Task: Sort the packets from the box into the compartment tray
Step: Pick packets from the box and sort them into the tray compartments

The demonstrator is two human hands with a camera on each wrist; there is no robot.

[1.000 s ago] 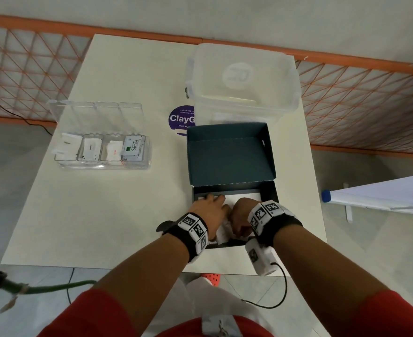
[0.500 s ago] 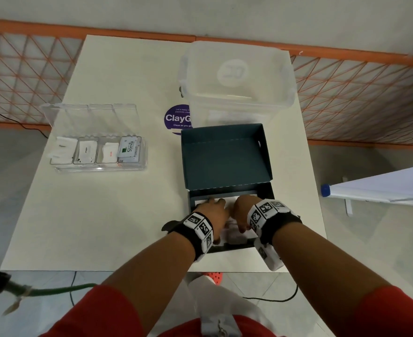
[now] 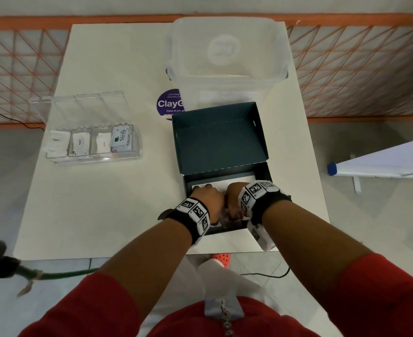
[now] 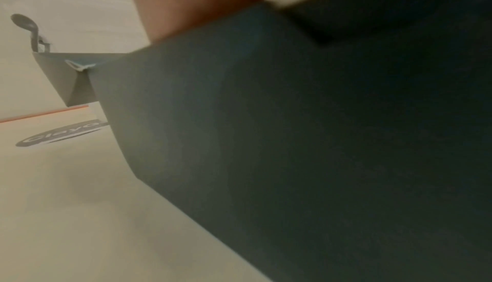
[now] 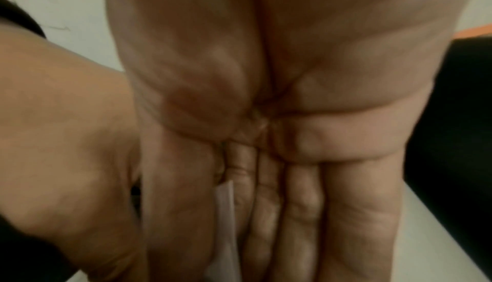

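The dark teal box (image 3: 221, 142) stands open at the table's near right, its lid tilted back. Both hands are down inside it over white packets (image 3: 234, 182). My left hand (image 3: 206, 198) reaches forward, its fingers lying on the white contents; the left wrist view shows only the box's outer wall (image 4: 293, 139). My right hand (image 3: 233, 200) is curled beside it, and in the right wrist view the right hand (image 5: 266, 202) pinches a white packet (image 5: 226, 213) between thumb and fingers. The clear compartment tray (image 3: 132, 155) sits at the left with packets (image 3: 121, 139) in its compartments.
A large clear plastic bin (image 3: 224, 69) stands behind the box at the table's far side. A purple round sticker (image 3: 169, 103) lies between bin and tray. The near table edge runs just under my wrists. An orange mesh fence borders the table at the back.
Both hands have stayed inside the box and shifted only slightly. The right hand has curled further down into the box. The head view has moved a little closer.
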